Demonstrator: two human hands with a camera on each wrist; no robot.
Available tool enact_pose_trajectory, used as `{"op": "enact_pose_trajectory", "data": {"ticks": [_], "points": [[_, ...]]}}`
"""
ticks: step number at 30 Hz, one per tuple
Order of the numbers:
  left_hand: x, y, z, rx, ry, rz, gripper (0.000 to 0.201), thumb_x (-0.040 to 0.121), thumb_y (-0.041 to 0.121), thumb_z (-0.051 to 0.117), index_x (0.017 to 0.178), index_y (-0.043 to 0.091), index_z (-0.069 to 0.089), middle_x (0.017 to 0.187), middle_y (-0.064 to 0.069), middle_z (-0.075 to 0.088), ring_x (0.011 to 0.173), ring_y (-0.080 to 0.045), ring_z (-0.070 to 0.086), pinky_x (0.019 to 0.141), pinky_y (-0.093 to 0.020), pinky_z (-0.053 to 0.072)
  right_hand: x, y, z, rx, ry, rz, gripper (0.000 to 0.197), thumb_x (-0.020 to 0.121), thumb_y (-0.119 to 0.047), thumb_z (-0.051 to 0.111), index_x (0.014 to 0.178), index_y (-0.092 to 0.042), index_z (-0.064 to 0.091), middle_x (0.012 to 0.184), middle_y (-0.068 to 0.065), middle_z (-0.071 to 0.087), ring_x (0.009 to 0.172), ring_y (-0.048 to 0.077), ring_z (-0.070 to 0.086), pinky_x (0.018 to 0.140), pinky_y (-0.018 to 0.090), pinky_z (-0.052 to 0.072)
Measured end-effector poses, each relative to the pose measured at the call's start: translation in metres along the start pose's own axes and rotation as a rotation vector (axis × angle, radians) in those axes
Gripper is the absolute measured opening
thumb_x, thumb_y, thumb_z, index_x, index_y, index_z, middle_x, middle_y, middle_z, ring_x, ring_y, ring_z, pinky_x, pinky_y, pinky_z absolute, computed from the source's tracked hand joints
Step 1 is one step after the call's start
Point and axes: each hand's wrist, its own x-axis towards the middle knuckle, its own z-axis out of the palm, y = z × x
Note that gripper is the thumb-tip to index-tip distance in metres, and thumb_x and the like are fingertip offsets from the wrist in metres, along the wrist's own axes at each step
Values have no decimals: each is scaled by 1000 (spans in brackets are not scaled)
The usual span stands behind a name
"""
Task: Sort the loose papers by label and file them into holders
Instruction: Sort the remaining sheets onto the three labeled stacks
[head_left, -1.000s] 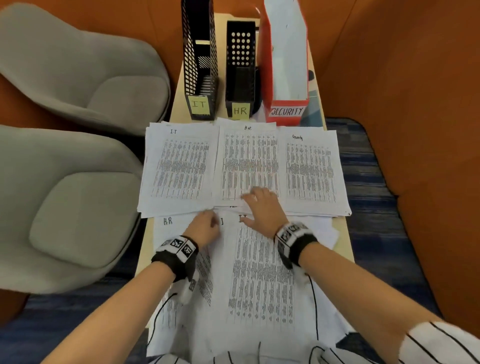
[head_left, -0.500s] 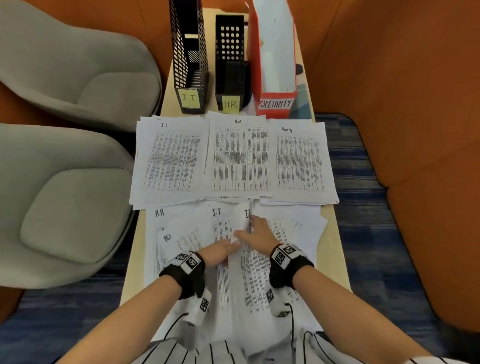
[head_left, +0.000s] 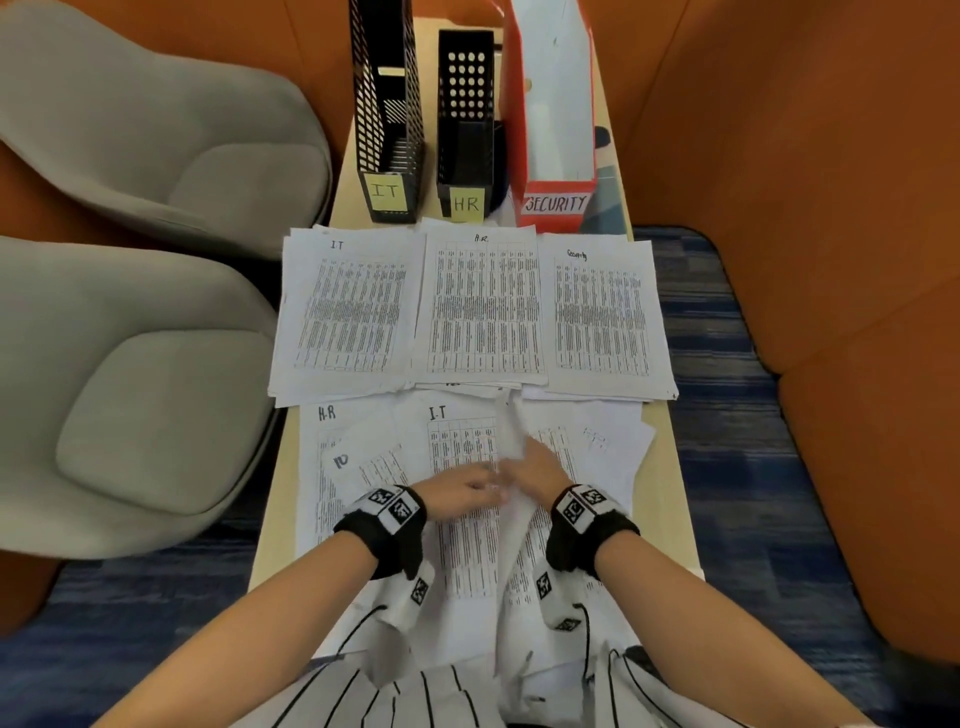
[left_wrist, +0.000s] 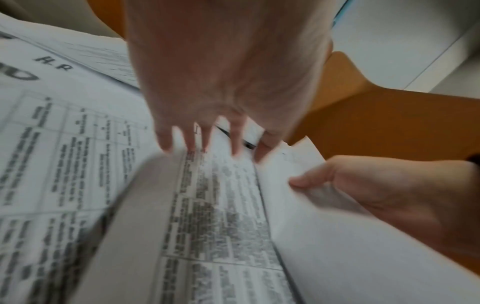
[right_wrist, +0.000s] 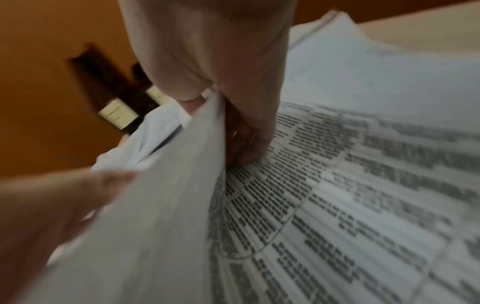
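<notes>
Three sorted stacks lie mid-table: IT (head_left: 348, 317), HR (head_left: 483, 306) and Security (head_left: 602, 317). Behind them stand the black IT holder (head_left: 387, 130), the black HR holder (head_left: 465, 119) and the red Security holder (head_left: 556, 202). A loose pile lies nearest me, topped by a sheet marked I-T (head_left: 457, 441). My left hand (head_left: 467, 491) (left_wrist: 221, 144) presses that sheet with straight, spread fingers. My right hand (head_left: 535, 467) (right_wrist: 221, 127) pinches a lifted, curling sheet (head_left: 511, 431) between thumb and fingers. Its label is hidden.
A loose sheet marked H-R (head_left: 327, 415) sticks out at the pile's left. The narrow table (head_left: 670, 493) has two grey chairs (head_left: 130, 389) along its left side. An orange padded wall (head_left: 805, 208) stands on its right.
Both hands have drawn back from the sorted stacks' near edge to the middle of the loose pile. The right hand has lifted one sheet's edge off the I-T sheet.
</notes>
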Motion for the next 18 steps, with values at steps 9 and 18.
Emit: {"op": "enact_pose_trajectory", "data": {"ticks": [9,18], "points": [[4,-52,-23,-339,618,-274,54,89,16,57,138,4,36,133,-13,50,121,-31,50,99,-35,40,7,0,5,225,114,169,54,94,-37,43,140,-8,42,119,15,62,106,35,60,97,48,49],[-10,-5,-4,86,87,67,59,89,41,57,141,16,41,144,-5,43,130,-22,43,110,-36,33,18,-26,22,-19,-29,29,51,75,-57,67,98,-14,54,93,2,64,85,22,63,73,31,52]]}}
